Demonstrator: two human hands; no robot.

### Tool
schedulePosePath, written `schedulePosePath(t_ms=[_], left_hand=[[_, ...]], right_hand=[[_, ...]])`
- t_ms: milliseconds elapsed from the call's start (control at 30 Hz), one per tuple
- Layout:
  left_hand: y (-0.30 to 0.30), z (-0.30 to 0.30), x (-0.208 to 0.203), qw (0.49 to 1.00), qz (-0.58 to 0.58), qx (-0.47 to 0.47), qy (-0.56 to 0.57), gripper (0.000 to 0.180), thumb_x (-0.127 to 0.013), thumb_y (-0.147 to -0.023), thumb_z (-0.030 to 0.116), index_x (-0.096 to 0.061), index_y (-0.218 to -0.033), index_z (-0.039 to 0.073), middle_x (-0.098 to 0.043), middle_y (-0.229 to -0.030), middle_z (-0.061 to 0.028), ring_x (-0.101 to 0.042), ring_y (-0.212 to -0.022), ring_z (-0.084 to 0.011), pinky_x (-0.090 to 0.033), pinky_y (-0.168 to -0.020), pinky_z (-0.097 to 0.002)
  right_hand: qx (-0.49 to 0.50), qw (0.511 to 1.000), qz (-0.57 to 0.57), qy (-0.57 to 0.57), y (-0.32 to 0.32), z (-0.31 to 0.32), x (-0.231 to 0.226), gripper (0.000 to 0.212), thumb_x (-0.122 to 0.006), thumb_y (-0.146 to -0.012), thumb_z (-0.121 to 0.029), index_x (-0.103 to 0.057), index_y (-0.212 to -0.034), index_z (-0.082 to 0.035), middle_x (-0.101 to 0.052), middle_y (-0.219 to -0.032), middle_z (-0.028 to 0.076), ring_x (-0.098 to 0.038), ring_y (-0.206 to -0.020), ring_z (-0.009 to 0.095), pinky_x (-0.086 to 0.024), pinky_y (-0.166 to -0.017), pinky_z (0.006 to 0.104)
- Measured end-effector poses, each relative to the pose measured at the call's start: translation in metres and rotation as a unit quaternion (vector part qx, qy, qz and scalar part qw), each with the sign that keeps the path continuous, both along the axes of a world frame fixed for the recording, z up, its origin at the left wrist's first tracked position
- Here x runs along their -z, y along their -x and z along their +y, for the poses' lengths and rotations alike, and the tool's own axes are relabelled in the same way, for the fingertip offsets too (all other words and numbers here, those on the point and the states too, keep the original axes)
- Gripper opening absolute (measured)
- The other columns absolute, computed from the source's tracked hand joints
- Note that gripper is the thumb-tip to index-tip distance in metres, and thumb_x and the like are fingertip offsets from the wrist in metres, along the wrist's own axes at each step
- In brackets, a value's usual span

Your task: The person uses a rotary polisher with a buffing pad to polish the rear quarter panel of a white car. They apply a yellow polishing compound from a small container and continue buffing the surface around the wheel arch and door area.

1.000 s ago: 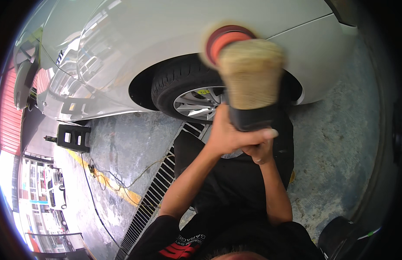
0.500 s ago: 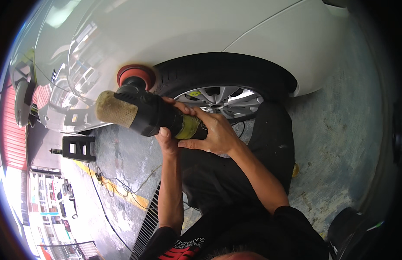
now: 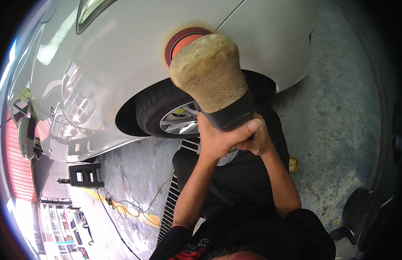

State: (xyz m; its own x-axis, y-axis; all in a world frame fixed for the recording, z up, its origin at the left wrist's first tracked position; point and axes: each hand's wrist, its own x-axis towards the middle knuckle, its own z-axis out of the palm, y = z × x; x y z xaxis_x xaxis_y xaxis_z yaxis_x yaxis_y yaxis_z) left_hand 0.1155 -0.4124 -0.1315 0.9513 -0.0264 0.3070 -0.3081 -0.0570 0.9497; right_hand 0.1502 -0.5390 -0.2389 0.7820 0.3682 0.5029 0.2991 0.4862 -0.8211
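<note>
Both of my hands grip a car polisher (image 3: 214, 82) with a worn tan cover on its head and a dark body. Its red and orange round pad (image 3: 178, 44) lies against the white car's fender (image 3: 123, 56), above the front wheel (image 3: 177, 120). The tool's head covers part of the pad. My left hand (image 3: 217, 141) is closed round the dark body, its thumb lying across toward the other hand. Close beside it, my right hand (image 3: 262, 141) is wrapped round the body too; some of its fingers are hidden.
On the floor at left stands a black stool (image 3: 84, 175) beside loose cables (image 3: 127, 207). A slotted drain grate (image 3: 168, 210) runs beside my left arm. A small yellow round object (image 3: 293, 164) lies right of my leg. The car's side mirror (image 3: 26, 134) sticks out at far left.
The polisher has moved right and up along the fender, its head now turned toward me. Both hands moved right with it, still gripping. My view has shifted, showing more of the car's front.
</note>
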Motion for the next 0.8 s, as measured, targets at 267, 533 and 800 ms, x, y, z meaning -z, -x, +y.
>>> schedulePosePath(t_ms=[267,533,800], left_hand=[[0.020,0.004,0.010,0.992,-0.053,-0.072,0.094,0.076,-0.087,-0.083,0.040,-0.052,-0.135,-0.003,-0.070,-0.109,-0.0171,-0.070,-0.104,-0.0279,-0.054,-0.096,-0.0405],[-0.017,-0.065,-0.036,0.998,0.022,-0.064,-0.020,0.056,-0.093,-0.081,0.023,-0.064,-0.120,-0.004,-0.072,-0.103,-0.0097,-0.071,-0.092,-0.0186,-0.057,-0.086,-0.0334],[-0.044,-0.113,-0.066,0.999,-0.014,-0.037,-0.001,0.059,-0.094,-0.084,0.027,-0.060,-0.119,-0.006,-0.075,-0.105,-0.0128,-0.073,-0.094,-0.0188,-0.059,-0.085,-0.0328]], right_hand=[[-0.100,0.988,0.017,0.117,0.004,-0.007,-0.028,0.106,-0.097,-0.074,-0.038,-0.046,-0.158,0.000,-0.068,-0.138,0.020,-0.067,-0.128,0.030,-0.049,-0.111,0.0396],[-0.022,0.997,0.038,-0.070,-0.013,-0.056,-0.044,0.104,-0.095,-0.076,-0.032,-0.043,-0.158,0.005,-0.068,-0.135,0.016,-0.065,-0.126,0.024,-0.049,-0.109,0.0383],[0.006,0.989,0.077,-0.126,-0.029,-0.087,-0.047,0.078,-0.092,-0.080,-0.035,-0.058,-0.138,0.005,-0.069,-0.120,0.007,-0.065,-0.110,0.017,-0.051,-0.097,0.0319]])
